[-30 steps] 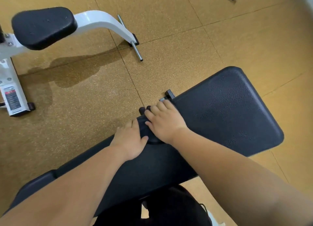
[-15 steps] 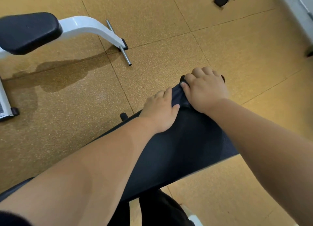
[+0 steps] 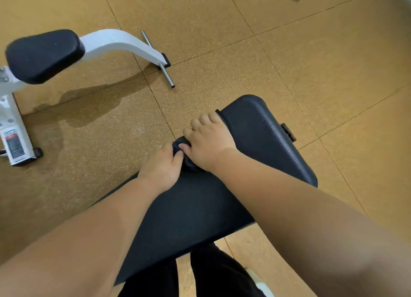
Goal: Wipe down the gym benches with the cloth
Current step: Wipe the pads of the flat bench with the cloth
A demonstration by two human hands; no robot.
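- Tan floor (image 3: 289, 52) in big squares
- Black bench (image 3: 193, 207) runs out from the person's legs
- White machine (image 3: 115, 41) with a black pad (image 3: 42, 54), far left
- Right hand (image 3: 209, 141), fingers close together, holds the dark cloth (image 3: 177, 146) at the bench's left edge
- Left hand (image 3: 162, 167) pushes its thumb on the cloth; its fingers are hidden, so I cannot tell
- Cloth sits bunched between both hands

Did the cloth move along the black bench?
Yes. Against the bench pad, the cloth has slid along the pad's left edge toward its far corner since a second ago.
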